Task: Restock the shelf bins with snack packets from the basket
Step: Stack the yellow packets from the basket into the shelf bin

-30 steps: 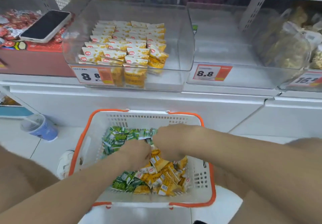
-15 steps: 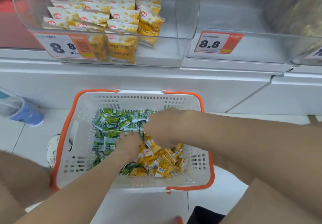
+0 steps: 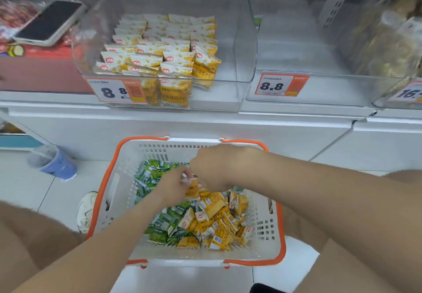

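A white basket (image 3: 127, 155) with an orange rim stands on the floor below the shelf. It holds several green packets (image 3: 151, 175) on the left and several yellow packets (image 3: 217, 224) on the right. Over the basket's middle my left hand (image 3: 173, 185) pinches a yellow packet (image 3: 192, 189). My right hand (image 3: 217, 167) is curled beside it and touches the same packet; what its fingers hold is hidden. On the shelf above, a clear bin (image 3: 242, 41) carries rows of yellow packets (image 3: 164, 48). The clear bin (image 3: 296, 53) to its right holds nothing.
A phone (image 3: 49, 22) lies on a red box at the upper left. A blue cup (image 3: 53, 162) stands on the floor left of the basket, with a white shoe (image 3: 88, 210) beside it. Price tags (image 3: 279, 85) hang on the bin fronts. Bagged snacks (image 3: 388, 34) fill the far-right bin.
Both hands have lifted from the pile toward the basket's middle, and my left hand now pinches a yellow packet. The view has tilted back up to the shelf.
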The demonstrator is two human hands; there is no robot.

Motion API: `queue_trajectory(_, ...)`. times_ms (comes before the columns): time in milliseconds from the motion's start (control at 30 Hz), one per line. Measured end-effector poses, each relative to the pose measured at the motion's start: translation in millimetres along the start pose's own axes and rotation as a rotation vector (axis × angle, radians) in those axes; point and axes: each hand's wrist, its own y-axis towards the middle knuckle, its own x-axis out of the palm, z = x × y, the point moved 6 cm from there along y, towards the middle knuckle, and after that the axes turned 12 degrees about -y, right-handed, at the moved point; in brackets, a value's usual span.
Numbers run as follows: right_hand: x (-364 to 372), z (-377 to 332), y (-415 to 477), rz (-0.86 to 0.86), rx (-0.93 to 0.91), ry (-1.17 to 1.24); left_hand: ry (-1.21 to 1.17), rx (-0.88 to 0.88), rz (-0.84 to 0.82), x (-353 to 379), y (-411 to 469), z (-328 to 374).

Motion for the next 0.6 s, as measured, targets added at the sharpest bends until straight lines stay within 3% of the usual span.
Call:
queue_trajectory(200,-29.8,35.6,-16.0,0.166,0.229,0.129,-0.239,0.252,0.085,-74.5,-21.4,97.8)
queue_trajectory(333,-49.6,67.8,-24.3,0.395,0.313,0.39,-0.34,0.343,-0.016,-108.1,-46.5,151.7)
queue_trajectory(467,-70.7,96.2,-44.8,0.635,0.41,0.682,-0.475,0.403,0.017,-138.8,-69.3,186.7)
queue_trajectory(600,-74.3,108.0,-49.5,0.708,0.461,0.894,-0.467,0.419,0.081,-153.8,-76.9,199.8)
